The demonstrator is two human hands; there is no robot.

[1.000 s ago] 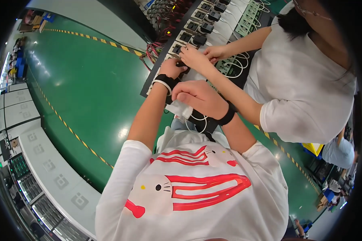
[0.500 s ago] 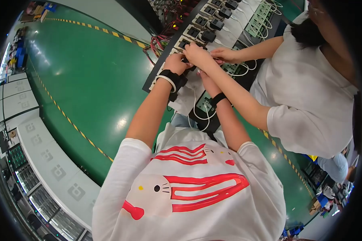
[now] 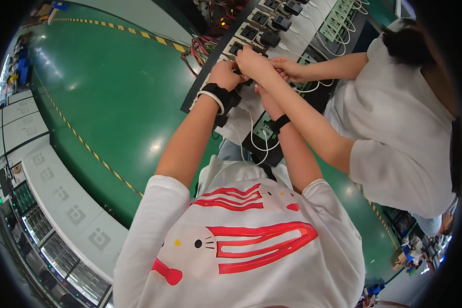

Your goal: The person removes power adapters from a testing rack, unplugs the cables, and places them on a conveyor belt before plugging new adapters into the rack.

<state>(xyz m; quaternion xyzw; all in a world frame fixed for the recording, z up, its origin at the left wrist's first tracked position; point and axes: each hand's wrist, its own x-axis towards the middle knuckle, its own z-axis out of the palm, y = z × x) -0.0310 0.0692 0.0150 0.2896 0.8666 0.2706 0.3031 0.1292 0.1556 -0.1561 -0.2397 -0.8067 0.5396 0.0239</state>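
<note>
My left hand (image 3: 225,76), with a black band and a pale bracelet at the wrist, is at the row of sockets, fingers curled inward. What lies between its fingers is hidden beside another person's hand (image 3: 253,61). A black power adapter (image 3: 233,98) sits just below my left wrist. My right hand (image 3: 266,97) reaches up beneath that person's forearm, which hides most of its fingers. The person's other hand (image 3: 287,70) is close by on the right. White cables (image 3: 252,128) hang near my right wrist.
More black adapters (image 3: 269,38) stand in the socket row (image 3: 249,32) farther up. Green boards (image 3: 337,21) with white cables lie along the right side. The co-worker's body (image 3: 390,113) is close on my right. Red wires (image 3: 203,51) bunch beyond the socket row's left edge.
The view has shifted slightly. The co-worker's arms and body sit a little farther right in it. My hands stay at the same spot by the sockets.
</note>
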